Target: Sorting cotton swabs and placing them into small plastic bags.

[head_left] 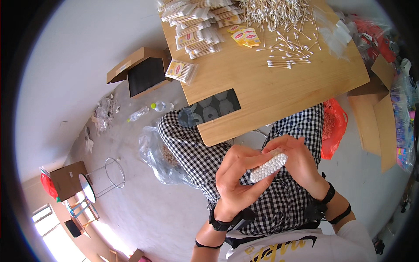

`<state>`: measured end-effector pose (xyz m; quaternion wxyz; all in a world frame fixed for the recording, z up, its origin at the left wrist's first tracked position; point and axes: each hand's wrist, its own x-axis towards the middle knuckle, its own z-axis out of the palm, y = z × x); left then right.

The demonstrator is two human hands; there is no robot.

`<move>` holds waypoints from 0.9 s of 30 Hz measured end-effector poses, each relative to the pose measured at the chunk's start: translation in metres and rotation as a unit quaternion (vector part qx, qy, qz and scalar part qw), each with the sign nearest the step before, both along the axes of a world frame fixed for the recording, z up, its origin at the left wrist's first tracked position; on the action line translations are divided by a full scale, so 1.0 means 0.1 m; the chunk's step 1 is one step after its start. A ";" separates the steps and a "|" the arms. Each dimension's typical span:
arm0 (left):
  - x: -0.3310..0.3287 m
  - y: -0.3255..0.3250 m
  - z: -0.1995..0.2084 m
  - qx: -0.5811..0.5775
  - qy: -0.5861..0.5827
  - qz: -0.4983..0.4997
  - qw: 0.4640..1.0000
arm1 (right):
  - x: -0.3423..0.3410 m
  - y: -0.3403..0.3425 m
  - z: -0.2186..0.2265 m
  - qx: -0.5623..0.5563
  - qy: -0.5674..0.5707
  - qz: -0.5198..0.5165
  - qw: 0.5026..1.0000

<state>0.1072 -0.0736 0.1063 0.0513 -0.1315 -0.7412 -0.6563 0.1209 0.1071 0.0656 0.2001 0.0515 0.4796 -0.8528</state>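
Above my lap I hold a tight bundle of cotton swabs (269, 168), its white tips packed together and facing me. My left hand (233, 179) is closed round it, thumb along the near side and fingers along the far side. At the bundle's far right end, my right hand (299, 159) grips it with bent fingers; part of that grip is hidden. On the table beyond lie a large heap of loose cotton swabs (279, 13), a smaller scatter of them (288, 50) and several yellow cards (246, 37). One filled clear packet of swabs (181, 71) rests at the table's left edge.
More filled packets (196, 39) are piled at the far left of the wooden table (305, 91). Clear bags (334, 35) lie on its right side. Around it are an open carton (148, 72), a taller box (371, 118), a red bag (334, 129), a clear bag (159, 159) and bottles (161, 106).
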 end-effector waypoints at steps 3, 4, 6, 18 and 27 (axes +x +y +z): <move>0.05 0.04 -0.04 -0.003 0.025 0.017 1.000 | 0.06 -0.01 -0.03 -0.025 0.014 0.010 1.000; 0.06 0.05 -0.05 -0.004 0.033 0.023 0.999 | 0.07 -0.03 -0.03 -0.030 0.014 0.002 0.999; 0.07 0.06 -0.05 -0.009 0.040 0.026 0.999 | 0.08 -0.05 -0.02 -0.024 0.020 0.007 0.999; 0.06 0.09 0.01 -0.007 0.034 0.046 0.998 | 0.10 -0.09 0.04 -0.036 -0.013 -0.024 0.999; 0.13 0.20 -0.04 0.220 -0.258 0.075 0.938 | 0.11 -0.15 0.17 0.159 0.082 -0.182 0.967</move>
